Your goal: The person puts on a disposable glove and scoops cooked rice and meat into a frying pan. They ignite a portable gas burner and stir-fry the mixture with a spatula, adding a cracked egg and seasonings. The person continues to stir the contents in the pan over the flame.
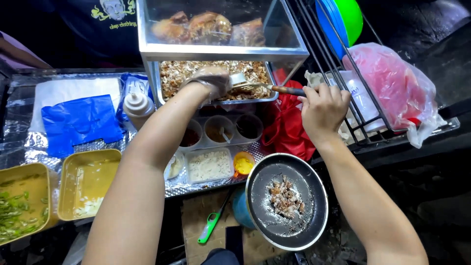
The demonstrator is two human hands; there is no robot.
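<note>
Hands work over a steel tray of chopped meat point(211, 73): gloved left hand point(210, 81) seemingly pinching meat, right hand point(323, 109) gripping a fork point(260, 87), above a dark pan point(287, 201).

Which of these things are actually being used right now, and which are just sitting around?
In use: left hand, right hand, fork, chopped meat tray, pan.

Lying about: squeeze bottle, lighter, blue bag, sauce cups, pink bag.
</note>
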